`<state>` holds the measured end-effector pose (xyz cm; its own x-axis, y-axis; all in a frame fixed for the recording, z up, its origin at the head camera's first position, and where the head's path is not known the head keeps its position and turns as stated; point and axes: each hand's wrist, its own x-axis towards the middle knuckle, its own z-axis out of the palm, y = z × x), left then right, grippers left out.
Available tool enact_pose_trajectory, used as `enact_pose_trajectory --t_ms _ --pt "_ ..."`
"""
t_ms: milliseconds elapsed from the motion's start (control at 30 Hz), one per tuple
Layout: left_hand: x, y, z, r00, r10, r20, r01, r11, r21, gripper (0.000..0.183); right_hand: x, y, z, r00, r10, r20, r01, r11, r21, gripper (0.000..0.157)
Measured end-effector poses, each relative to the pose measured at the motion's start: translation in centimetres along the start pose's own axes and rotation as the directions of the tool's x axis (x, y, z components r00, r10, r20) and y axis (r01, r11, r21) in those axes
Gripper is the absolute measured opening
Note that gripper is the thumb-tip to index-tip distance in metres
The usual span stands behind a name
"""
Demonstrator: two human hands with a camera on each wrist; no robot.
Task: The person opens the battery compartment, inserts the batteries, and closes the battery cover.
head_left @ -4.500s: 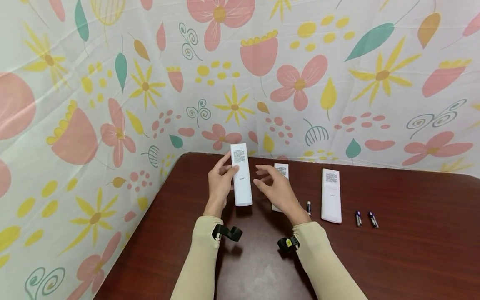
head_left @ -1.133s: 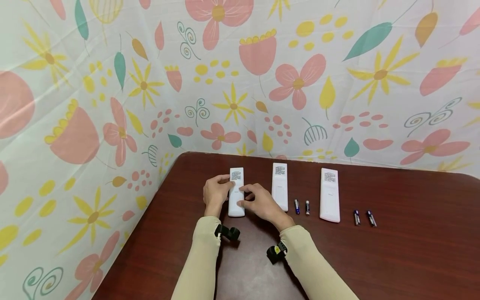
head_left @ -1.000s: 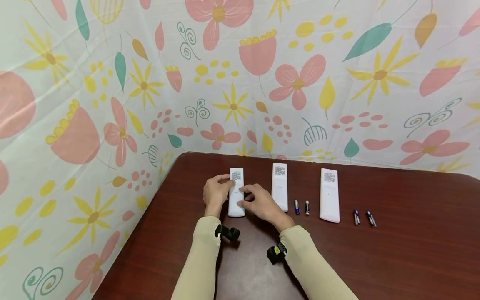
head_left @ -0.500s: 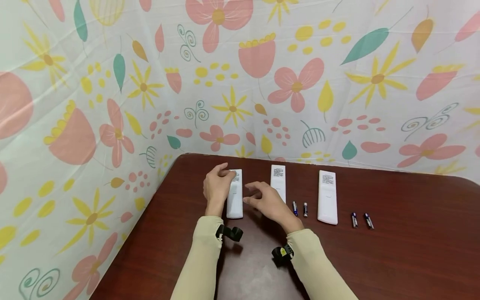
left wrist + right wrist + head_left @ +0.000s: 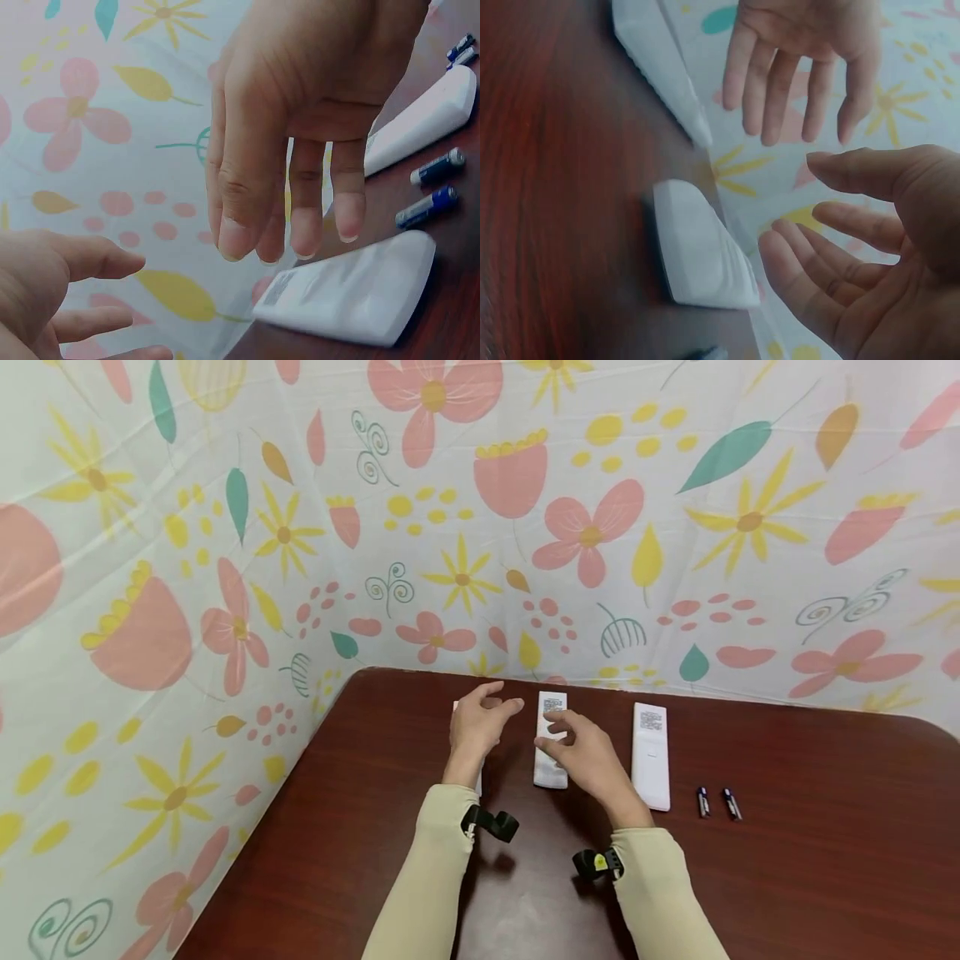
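Observation:
Three white remote controls lie on the table with their labelled backs up. In the head view my left hand (image 5: 478,725) hovers with loosely bent fingers, holding nothing. It covers most of the left remote (image 5: 479,785). My right hand (image 5: 591,760) is over the right side of the middle remote (image 5: 551,774), thumb and fingers apart and nothing between them. In the left wrist view the middle remote (image 5: 352,289) lies below the right hand (image 5: 300,112), with two batteries, one (image 5: 427,206) nearer, beside it. Those batteries are hidden by my right hand in the head view.
The right remote (image 5: 650,760) lies beyond my right hand. Two more batteries, one (image 5: 702,802) beside the other (image 5: 731,804), are to its right. A floral cloth (image 5: 585,610) hangs behind the dark wooden table (image 5: 825,843) and along its left side.
Earlier my left hand held the left remote up, then both hands had it down on the table. Now both hands have left it and moved right to the middle remote.

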<state>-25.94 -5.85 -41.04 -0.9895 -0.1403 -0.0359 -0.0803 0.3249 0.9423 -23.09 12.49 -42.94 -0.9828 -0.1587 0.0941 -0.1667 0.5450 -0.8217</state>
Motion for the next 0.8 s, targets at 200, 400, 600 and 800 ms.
enact_pose_trajectory --t_ms 200,400,600,800 --pt "1.0 0.2 2.5 0.999 -0.035 0.019 0.036 0.998 -0.051 0.047 -0.2 0.7 -1.2 0.997 0.057 -0.047 -0.057 0.998 0.001 0.049" --pt "1.4 0.0 4.2 0.997 -0.061 0.037 0.063 0.996 -0.061 0.045 -0.1 1.0 -1.5 0.986 0.151 -0.071 -0.146 0.987 0.067 0.052" --pt "1.6 -0.5 4.4 0.994 -0.082 0.078 0.087 0.994 -0.061 0.047 0.1 1.3 -1.4 0.976 0.209 -0.056 -0.199 0.970 0.142 0.060" --pt "1.9 -1.3 4.7 0.986 -0.118 0.119 0.127 0.989 -0.073 0.050 0.6 1.4 -0.8 0.972 0.232 -0.037 -0.226 0.967 0.114 0.061"
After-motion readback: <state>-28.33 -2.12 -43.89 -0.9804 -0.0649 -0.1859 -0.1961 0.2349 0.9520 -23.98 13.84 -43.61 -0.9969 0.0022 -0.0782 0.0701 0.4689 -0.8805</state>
